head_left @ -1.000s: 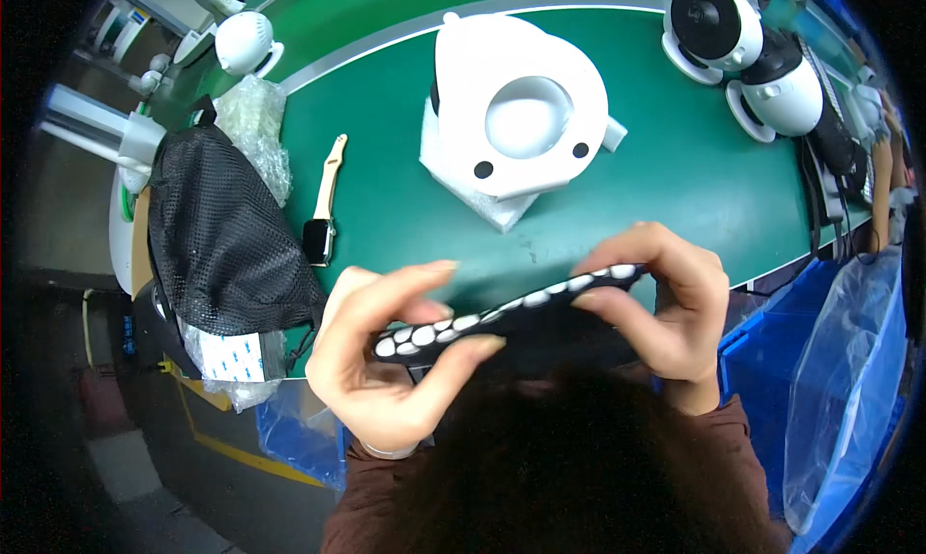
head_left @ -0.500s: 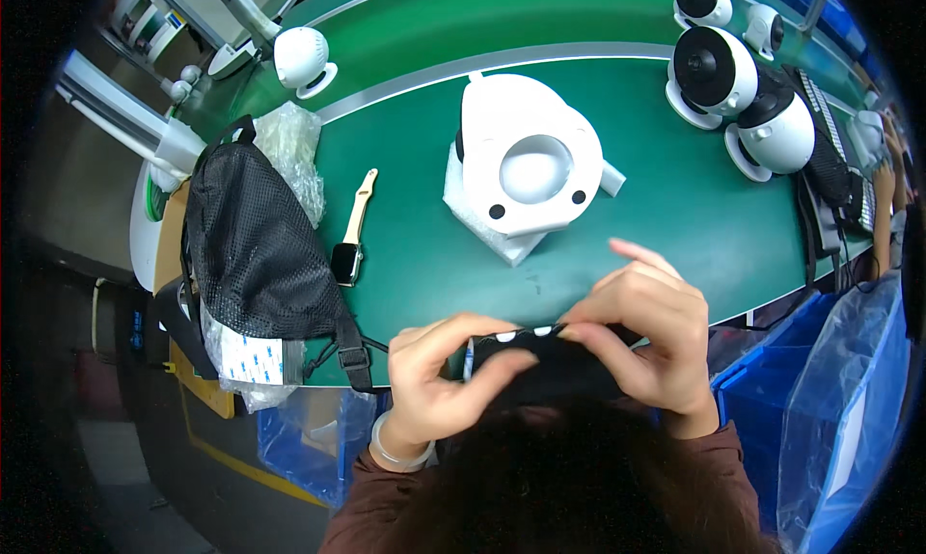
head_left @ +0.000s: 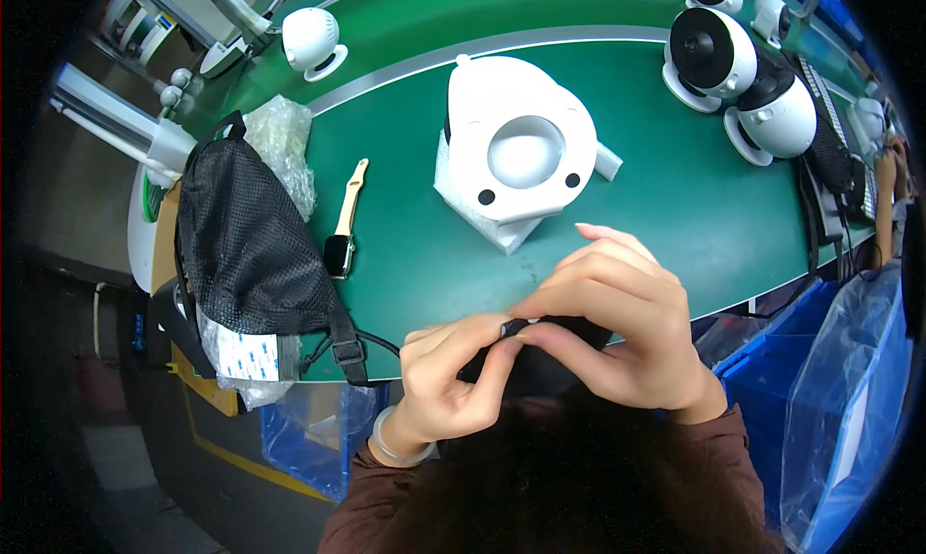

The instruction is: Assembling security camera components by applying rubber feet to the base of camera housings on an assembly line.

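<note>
Low in the view, at the near table edge, my left hand and my right hand meet fingertip to fingertip. Between them they pinch a small black strip with a pale spot on it; its kind I cannot make out. Dark hair hides most of what lies below the fingers. Beyond my hands sits a white rounded housing, with a round opening and two black dots on its front. It leans on a white foam block, and neither hand touches it.
A black mesh bag, bubble wrap and a smartwatch lie to the left. White camera-like devices stand at the right, another device at the far left. Blue bins with plastic liners flank the green table.
My right hand has moved left, and the fingertips of both hands have come together on the black strip. My left thumb has closed in. The whole view has shifted slightly.
</note>
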Available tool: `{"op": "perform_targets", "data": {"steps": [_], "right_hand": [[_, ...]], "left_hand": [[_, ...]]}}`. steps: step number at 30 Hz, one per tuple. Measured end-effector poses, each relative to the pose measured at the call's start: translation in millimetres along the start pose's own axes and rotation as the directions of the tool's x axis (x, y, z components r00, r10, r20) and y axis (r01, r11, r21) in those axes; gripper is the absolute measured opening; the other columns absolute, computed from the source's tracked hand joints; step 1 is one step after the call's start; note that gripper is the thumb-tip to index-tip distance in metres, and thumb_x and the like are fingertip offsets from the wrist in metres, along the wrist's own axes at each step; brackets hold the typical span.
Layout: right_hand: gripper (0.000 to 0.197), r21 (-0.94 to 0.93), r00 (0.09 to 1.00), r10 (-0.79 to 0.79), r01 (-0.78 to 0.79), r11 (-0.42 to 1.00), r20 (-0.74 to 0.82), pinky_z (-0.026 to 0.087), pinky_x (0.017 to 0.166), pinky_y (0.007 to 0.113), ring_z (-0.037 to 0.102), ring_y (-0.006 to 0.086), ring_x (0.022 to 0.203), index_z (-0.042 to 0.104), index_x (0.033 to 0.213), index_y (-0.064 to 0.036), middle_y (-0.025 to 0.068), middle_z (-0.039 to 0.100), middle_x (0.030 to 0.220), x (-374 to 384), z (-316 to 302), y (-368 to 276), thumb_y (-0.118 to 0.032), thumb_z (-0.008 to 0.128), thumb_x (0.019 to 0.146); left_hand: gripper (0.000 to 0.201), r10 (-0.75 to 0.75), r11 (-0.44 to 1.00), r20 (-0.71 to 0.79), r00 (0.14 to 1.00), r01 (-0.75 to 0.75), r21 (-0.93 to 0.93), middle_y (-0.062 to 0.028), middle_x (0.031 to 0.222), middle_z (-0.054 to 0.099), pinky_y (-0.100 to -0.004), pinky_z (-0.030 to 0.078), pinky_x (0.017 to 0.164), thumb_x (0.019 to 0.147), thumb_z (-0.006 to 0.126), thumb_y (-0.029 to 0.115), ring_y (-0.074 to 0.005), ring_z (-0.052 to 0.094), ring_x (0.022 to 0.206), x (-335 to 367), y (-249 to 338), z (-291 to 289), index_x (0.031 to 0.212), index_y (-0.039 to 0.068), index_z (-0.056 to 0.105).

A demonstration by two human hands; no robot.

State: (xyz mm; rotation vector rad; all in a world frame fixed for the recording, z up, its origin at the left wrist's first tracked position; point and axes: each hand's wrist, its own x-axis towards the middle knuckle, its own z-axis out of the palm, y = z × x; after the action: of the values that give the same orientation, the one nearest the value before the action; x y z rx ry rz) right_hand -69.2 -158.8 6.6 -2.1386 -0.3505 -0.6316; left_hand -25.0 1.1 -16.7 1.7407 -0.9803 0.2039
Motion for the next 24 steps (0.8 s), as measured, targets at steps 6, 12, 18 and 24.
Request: {"op": "perform_targets", "data": {"steps": [6,12,18,24], "right_hand": [[0.017,-0.023,1.0,-0.002,0.002,1.0,-0.03,0.037,0.085,0.04,0.056,0.0154,0.065,0.062,0.073,-0.0099,-0.0002,0.058,0.065,0.4,-1.3,-3.3,-0.004,0.068,0.058],[0.016,-0.123,0.997,-0.033,0.025,0.992,-0.063,0.037,0.086,0.04,0.056,0.0142,0.062,0.061,0.071,-0.0099,-0.0009,0.059,0.066,-1.6,3.0,-4.1,-0.002,0.067,0.059],[0.015,-0.053,0.998,0.019,-0.022,0.998,-0.063,0.037,0.086,0.039,0.057,0.0147,0.06,0.06,0.071,-0.0095,-0.0002,0.061,0.068,2.2,3.8,-1.9,0.0,0.065,0.061],[0.014,-0.158,0.998,-0.045,0.04,0.987,-0.032,0.037,0.086,0.04,0.058,0.0145,0.061,0.06,0.07,-0.0095,-0.0005,0.062,0.07,2.8,4.5,-0.9,-0.001,0.065,0.061]], "left_hand": [[0.017,-0.019,0.994,-0.004,1.0,0.019,0.11,-0.0146,0.067,0.06,-0.0242,0.045,0.05,0.065,0.056,-0.011,-0.0232,0.06,0.054,-4.9,5.4,1.6,0.081,-0.006,0.056],[0.016,-0.035,0.981,-0.094,0.995,0.052,0.186,-0.0137,0.063,0.058,-0.0229,0.043,0.046,0.065,0.056,-0.01,-0.0212,0.057,0.048,-5.1,3.3,4.1,0.08,-0.006,0.056],[0.015,-0.006,0.987,-0.087,0.996,0.02,0.158,-0.0122,0.061,0.057,-0.0217,0.04,0.044,0.064,0.055,-0.01,-0.0189,0.055,0.045,-1.3,0.2,4.7,0.079,-0.004,0.056],[0.014,-0.026,0.985,-0.099,0.995,0.043,0.169,-0.0111,0.059,0.056,-0.0216,0.04,0.043,0.065,0.055,-0.01,-0.0175,0.054,0.044,1.0,1.2,5.1,0.077,-0.004,0.057]]}}
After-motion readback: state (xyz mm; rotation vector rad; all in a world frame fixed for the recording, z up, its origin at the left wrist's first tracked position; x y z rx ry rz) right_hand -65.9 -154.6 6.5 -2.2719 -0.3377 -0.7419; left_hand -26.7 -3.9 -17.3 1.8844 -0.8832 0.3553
